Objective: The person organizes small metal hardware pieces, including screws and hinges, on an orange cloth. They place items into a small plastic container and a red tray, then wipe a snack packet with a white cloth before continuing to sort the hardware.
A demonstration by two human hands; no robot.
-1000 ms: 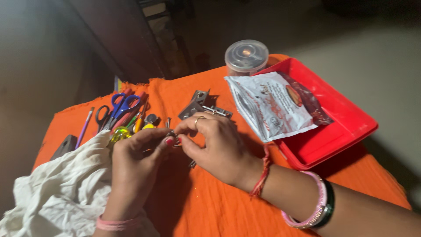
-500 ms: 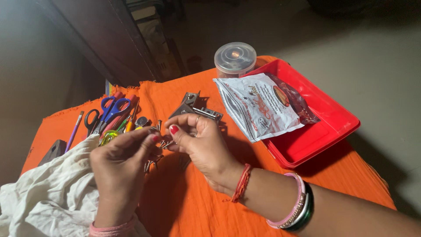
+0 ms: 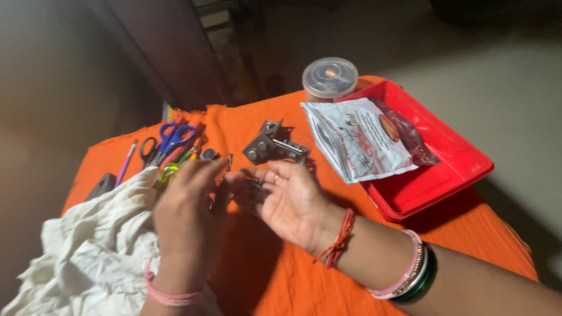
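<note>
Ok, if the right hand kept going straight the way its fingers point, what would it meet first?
Probably the left hand: the right hand lies palm up, its fingers pointing left at it, small screws between them. Depth is unclear.

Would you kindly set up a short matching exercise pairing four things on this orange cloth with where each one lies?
Things:
1. foil packet
2. clear round tub
3. blue-handled scissors
4. white cloth

Places:
a. at the far edge, behind the red tray
b. bunched beside the left hand
c. lying across the red tray's near rim
d. among pens at the far left

Pairs: 1-c, 2-a, 3-d, 4-b
</note>
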